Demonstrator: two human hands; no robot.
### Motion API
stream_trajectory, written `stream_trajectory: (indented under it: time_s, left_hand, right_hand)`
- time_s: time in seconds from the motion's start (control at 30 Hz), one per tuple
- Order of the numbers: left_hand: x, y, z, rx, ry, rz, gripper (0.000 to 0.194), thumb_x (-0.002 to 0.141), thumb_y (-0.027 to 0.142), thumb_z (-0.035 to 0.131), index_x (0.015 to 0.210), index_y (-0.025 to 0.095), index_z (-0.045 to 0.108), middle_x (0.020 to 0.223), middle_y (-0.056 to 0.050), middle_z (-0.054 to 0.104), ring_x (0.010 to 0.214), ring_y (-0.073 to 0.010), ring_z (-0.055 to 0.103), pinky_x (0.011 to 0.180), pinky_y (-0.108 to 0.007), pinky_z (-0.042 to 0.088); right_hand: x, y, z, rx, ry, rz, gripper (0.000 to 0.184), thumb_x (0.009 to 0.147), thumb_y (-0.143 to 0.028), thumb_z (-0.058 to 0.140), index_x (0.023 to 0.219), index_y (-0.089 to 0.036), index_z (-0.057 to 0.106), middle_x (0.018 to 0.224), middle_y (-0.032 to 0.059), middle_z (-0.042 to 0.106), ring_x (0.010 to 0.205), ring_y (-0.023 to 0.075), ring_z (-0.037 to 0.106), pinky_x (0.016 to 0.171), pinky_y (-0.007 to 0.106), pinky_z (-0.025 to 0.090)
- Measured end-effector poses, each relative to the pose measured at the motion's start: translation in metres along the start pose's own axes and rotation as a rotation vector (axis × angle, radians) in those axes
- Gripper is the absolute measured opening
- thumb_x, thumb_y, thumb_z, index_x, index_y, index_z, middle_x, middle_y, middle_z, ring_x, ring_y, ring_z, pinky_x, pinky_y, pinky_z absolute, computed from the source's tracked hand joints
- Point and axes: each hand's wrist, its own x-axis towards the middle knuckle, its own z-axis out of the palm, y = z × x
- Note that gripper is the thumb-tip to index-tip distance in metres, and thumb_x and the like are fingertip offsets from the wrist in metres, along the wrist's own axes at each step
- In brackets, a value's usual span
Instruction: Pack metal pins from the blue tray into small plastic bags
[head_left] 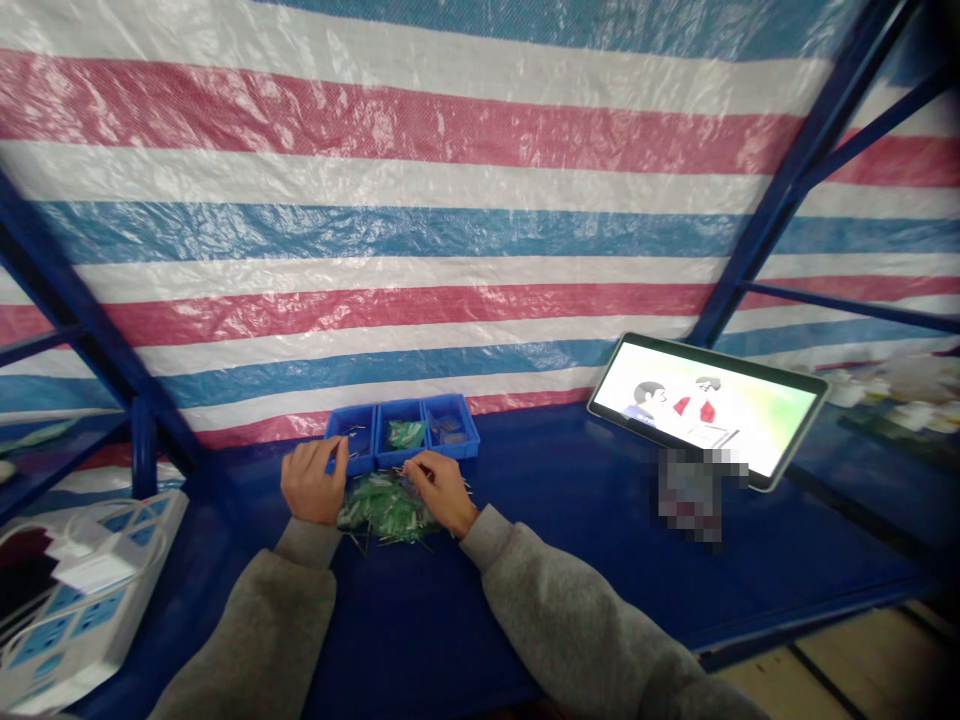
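My left hand (pixel 313 482) rests at the front of a blue three-compartment parts tray (pixel 401 404), its fingertips by the left compartment, where thin metal wires lie. Whether those fingers hold a wire is hard to tell. My right hand (pixel 441 490) pinches a thin metal wire (pixel 414 468) above a loose heap of green-sleeved wire pieces (pixel 386 510). That heap lies between my hands on the blue tabletop (pixel 525 520). The middle compartment holds green pieces (pixel 406 434), and the right one holds small greyish items (pixel 450 430).
A tablet (pixel 709 410) showing a cartoon lies tilted at the right, with a pixelated patch (pixel 697 495) below it. A white-and-blue power strip (pixel 75 590) sits at the left. A striped tarp (pixel 375 240) and blue steel frame bars (pixel 795 170) stand behind the table.
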Motion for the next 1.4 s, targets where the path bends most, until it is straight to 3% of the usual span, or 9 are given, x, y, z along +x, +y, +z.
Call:
stream_trajectory:
  time_s: [0.1, 0.2, 0.57, 0.8, 0.93, 1.0, 1.07, 1.23, 1.4]
  left_hand:
    - [0.004, -0.009, 0.001, 0.138, -0.135, 0.007, 0.02, 0.084, 0.033, 0.051, 0.083, 0.019, 0.066, 0.087, -0.007, 0.067, 0.086, -0.0236, 0.054, 0.079, -0.038, 0.032]
    - [0.003, -0.011, 0.004, 0.17, -0.19, -0.007, 0.023, 0.085, 0.032, 0.048, 0.08, 0.02, 0.066, 0.086, -0.007, 0.067, 0.088, -0.0245, 0.052, 0.083, -0.041, 0.028]
    - [-0.002, -0.013, 0.009, 0.153, -0.23, 0.022, 0.023, 0.087, 0.031, 0.046, 0.084, 0.02, 0.066, 0.089, -0.007, 0.067, 0.093, -0.0249, 0.051, 0.088, -0.043, 0.025]
    - [-0.001, -0.003, 0.008, 0.137, -0.216, -0.011, 0.03, 0.087, 0.037, 0.045, 0.104, 0.019, 0.062, 0.102, -0.011, 0.064, 0.098, -0.0266, 0.052, 0.087, -0.042, 0.031]
    - [-0.009, 0.0, -0.005, -0.023, -0.328, 0.045, 0.032, 0.087, 0.04, 0.045, 0.104, 0.021, 0.062, 0.107, -0.009, 0.062, 0.101, -0.0246, 0.053, 0.086, -0.038, 0.037]
    - [-0.018, -0.002, -0.013, -0.12, -0.45, 0.107, 0.036, 0.086, 0.044, 0.044, 0.111, 0.022, 0.058, 0.11, -0.007, 0.061, 0.105, -0.023, 0.052, 0.089, -0.036, 0.038]
    - [-0.03, -0.005, -0.02, -0.16, -0.61, 0.19, 0.05, 0.081, 0.052, 0.048, 0.123, 0.025, 0.051, 0.117, -0.007, 0.057, 0.109, -0.0237, 0.051, 0.09, -0.036, 0.04]
    - [-0.059, -0.015, -0.023, -0.064, -0.727, 0.249, 0.092, 0.062, 0.069, 0.057, 0.139, 0.028, 0.03, 0.14, -0.01, 0.036, 0.126, -0.0326, 0.033, 0.102, -0.047, 0.027]
    - [-0.066, -0.023, -0.016, -0.048, -0.868, 0.297, 0.093, 0.067, 0.07, 0.051, 0.143, 0.029, 0.016, 0.148, -0.01, 0.023, 0.131, -0.0345, 0.026, 0.104, -0.054, 0.021]
  right_hand:
    - [0.0, 0.002, 0.001, -0.011, 0.001, -0.003, 0.031, 0.091, -0.032, 0.044, 0.075, -0.016, 0.065, 0.07, 0.0015, 0.062, 0.065, 0.0119, 0.054, 0.062, 0.021, 0.039]
    - [-0.001, 0.003, 0.001, -0.019, -0.002, -0.005, 0.03, 0.091, -0.031, 0.044, 0.076, -0.016, 0.065, 0.07, 0.0014, 0.062, 0.065, 0.0116, 0.054, 0.062, 0.021, 0.039]
    - [-0.001, 0.0, 0.0, -0.043, -0.031, -0.014, 0.031, 0.091, -0.031, 0.043, 0.076, -0.015, 0.066, 0.069, 0.0008, 0.063, 0.062, 0.011, 0.054, 0.061, 0.021, 0.038]
    - [-0.002, -0.001, -0.003, -0.224, -0.018, -0.033, 0.029, 0.092, -0.028, 0.042, 0.076, -0.016, 0.063, 0.073, 0.0022, 0.061, 0.069, 0.0125, 0.054, 0.066, 0.022, 0.039]
    - [-0.014, -0.003, -0.016, -0.388, -0.007, -0.008, 0.026, 0.092, -0.03, 0.041, 0.082, -0.018, 0.063, 0.085, 0.0053, 0.06, 0.083, 0.016, 0.055, 0.077, 0.026, 0.04]
    - [-0.024, -0.003, -0.025, -0.447, -0.048, -0.016, 0.026, 0.09, -0.037, 0.043, 0.097, -0.019, 0.061, 0.095, 0.0072, 0.06, 0.093, 0.019, 0.053, 0.085, 0.03, 0.04]
    - [-0.035, -0.001, -0.032, -0.518, -0.107, -0.028, 0.045, 0.084, -0.051, 0.048, 0.116, -0.02, 0.054, 0.11, 0.0104, 0.056, 0.104, 0.0235, 0.049, 0.09, 0.037, 0.038]
    - [-0.051, 0.014, -0.038, -0.663, -0.278, -0.012, 0.091, 0.069, -0.074, 0.047, 0.14, -0.018, 0.03, 0.138, 0.0168, 0.036, 0.128, 0.0339, 0.028, 0.103, 0.052, 0.021]
    - [-0.05, 0.023, -0.037, -0.685, -0.44, 0.029, 0.102, 0.066, -0.078, 0.045, 0.145, -0.021, 0.014, 0.148, 0.0165, 0.014, 0.135, 0.0365, 0.013, 0.105, 0.055, 0.012]
